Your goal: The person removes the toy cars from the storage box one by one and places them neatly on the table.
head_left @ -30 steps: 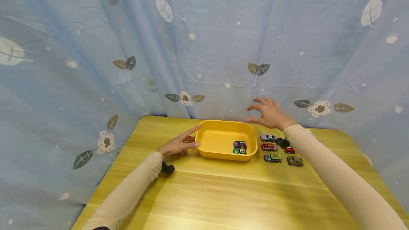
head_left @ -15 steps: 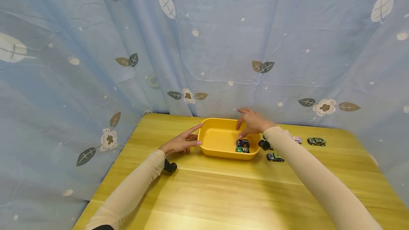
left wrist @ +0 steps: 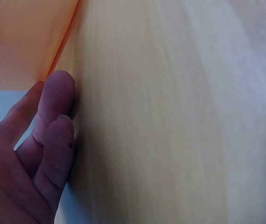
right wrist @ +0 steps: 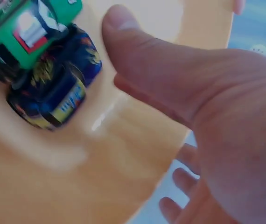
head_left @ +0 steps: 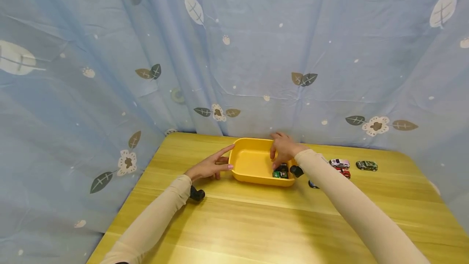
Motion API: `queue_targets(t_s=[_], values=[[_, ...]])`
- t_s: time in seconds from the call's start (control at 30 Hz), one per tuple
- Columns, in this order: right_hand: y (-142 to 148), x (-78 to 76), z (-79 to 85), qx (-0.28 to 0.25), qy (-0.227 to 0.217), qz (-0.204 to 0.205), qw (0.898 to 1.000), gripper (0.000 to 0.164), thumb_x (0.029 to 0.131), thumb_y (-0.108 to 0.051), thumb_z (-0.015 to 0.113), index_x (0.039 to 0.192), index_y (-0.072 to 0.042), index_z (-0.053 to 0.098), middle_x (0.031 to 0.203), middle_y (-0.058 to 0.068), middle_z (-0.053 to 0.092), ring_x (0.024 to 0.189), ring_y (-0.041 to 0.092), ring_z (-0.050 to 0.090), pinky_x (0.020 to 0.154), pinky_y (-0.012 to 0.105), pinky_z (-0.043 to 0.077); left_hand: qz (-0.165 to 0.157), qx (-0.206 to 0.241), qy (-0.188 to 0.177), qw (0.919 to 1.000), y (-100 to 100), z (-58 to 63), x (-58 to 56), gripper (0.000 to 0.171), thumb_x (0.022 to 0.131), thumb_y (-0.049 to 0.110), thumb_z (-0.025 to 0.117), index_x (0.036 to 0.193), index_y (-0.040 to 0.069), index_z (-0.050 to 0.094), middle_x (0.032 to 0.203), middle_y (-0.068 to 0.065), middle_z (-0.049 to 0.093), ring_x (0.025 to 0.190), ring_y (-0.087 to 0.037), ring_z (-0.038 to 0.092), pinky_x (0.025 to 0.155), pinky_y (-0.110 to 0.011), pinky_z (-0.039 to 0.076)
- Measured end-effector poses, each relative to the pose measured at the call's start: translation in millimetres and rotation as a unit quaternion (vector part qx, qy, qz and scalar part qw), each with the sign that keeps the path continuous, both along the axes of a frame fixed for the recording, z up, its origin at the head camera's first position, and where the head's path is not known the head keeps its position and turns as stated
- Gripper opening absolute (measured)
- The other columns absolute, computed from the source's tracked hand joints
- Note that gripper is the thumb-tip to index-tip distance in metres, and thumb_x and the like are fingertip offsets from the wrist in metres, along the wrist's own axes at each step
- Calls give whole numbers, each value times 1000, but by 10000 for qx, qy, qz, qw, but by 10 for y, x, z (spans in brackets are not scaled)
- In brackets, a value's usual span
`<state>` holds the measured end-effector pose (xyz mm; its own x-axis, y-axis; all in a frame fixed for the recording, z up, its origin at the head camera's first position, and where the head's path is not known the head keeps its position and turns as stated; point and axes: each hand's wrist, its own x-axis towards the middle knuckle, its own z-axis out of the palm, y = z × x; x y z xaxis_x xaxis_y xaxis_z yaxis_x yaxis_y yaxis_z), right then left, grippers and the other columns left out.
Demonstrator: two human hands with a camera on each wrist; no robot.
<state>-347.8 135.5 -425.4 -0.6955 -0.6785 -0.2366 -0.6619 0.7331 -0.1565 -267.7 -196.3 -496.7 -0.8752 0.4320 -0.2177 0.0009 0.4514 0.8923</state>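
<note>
A yellow plastic box [head_left: 250,162] sits on the table, with a green toy car [head_left: 280,174] and a dark purple toy car [head_left: 283,167] side by side in its right end. My left hand [head_left: 208,168] touches the box's left end, thumb and forefinger spread along the rim. Over the right end reaches my right hand [head_left: 286,148], its thumb and forefinger inside the box. The right wrist view shows that thumb [right wrist: 137,49] just beside the purple car, with a gap between them and no car held. Its other fingers hang outside the far wall.
On the table at right are a white-and-pink toy car [head_left: 339,163], a red one [head_left: 343,172] and a green patterned one [head_left: 367,166]. The right forearm mostly hides a blue car [head_left: 313,184]. A blue curtain [head_left: 256,52] hangs behind the table.
From above the right-hand cars, my right hand has moved left and down into the box, close to the purple car. The left hand stays at the box's left end.
</note>
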Motion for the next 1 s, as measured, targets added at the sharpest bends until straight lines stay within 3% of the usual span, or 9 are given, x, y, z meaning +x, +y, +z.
queue_targets(t_s=[0.17,0.3,0.6,1.0], values=[[-35,8,119,581,-283,-209,9977,17,85,-35,91,90,-19,84,172,27,26,161,53,11,127,69,17,-18,-10,69,10000,-4,3,-2,80,104,43,69,165,57,19,163,-18,47,63,-24,60,54,-29,43],[-56,35,139,759,-459,-380,9953,10,87,-29,91,87,-22,84,175,24,20,162,51,6,129,66,13,-17,-5,79,10000,-2,11,0,80,104,43,69,165,57,19,164,-19,47,63,-25,60,55,-29,44],[-63,53,67,778,-211,-443,9958,15,83,-24,94,77,-22,81,174,25,22,162,50,9,129,66,17,7,53,55,10000,-1,-15,-11,82,103,45,70,166,55,19,164,-20,47,63,-24,59,54,-28,43],[-58,34,62,1053,-170,-480,9931,16,81,-24,94,76,-23,80,176,23,18,162,50,6,130,64,13,-33,196,-51,9998,-10,4,-25,81,103,43,70,166,55,20,163,-20,47,63,-25,58,54,-29,43]])
